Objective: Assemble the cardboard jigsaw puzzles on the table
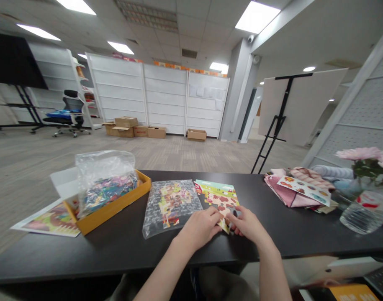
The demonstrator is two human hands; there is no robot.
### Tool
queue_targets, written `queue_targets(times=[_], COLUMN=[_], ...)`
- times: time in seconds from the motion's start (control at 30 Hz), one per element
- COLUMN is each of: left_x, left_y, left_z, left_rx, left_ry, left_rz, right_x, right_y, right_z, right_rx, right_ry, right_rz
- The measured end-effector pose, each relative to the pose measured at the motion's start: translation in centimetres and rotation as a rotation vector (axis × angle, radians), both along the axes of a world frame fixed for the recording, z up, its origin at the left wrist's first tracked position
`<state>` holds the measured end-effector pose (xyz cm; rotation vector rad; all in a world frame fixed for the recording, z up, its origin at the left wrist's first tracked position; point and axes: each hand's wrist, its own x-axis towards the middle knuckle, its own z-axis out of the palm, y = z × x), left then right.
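Note:
A partly assembled jigsaw puzzle (221, 194) with a farm scene and brown-and-white cow patches lies on the black table in front of me. At its near edge is a yellowish puzzle piece (224, 226), partly covered by my fingers. My left hand (201, 228) is closed with its fingertips on that piece from the left. From the right, my right hand (248, 223) pinches at the same near edge, thumb and fingers bent together around the piece. Left of the puzzle, a clear plastic bag (150, 219) lies flat, with loose puzzle pieces (175, 196) on it.
On the left stands a yellow box (116, 210) holding a bag of colourful pieces (108, 192), beside a picture sheet (50, 219). Folded cloths (284, 194), a sticker sheet (304, 190) and a clear vase (357, 217) with pink flowers are at the right.

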<state>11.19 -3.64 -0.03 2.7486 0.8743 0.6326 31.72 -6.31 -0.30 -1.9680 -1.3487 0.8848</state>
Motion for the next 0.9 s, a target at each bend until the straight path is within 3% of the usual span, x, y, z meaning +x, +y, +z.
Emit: queue_targets(times=[0.23,0.33,0.53,0.77,0.9], left_x=[-0.4,-0.8,-2.7,-4.3,-4.5], left_y=[0.1,0.6,1.5,2.6,3.5], left_z=[0.1,-0.1,0.6,0.8,0.4], left_rx=[-0.072,-0.112,-0.203,-0.344,-0.433], left_ry=[-0.098,-0.180,-0.280,-0.495,-0.638], left_rz=[-0.007,-0.027,-0.021,0.202,0.274], right_x=[0.3,0.2,0.3,0.3,0.4], right_y=[0.4,0.5,0.6,0.7,1.0], right_z=[-0.4,-0.4,-0.8,-1.4,-1.6], right_rx=[0.088,0.096,0.108,0.210,0.308], right_ry=[-0.326,-0.366,-0.366,-0.327,-0.127], right_rz=[0.062,0.062,0.102,0.063,0.089])
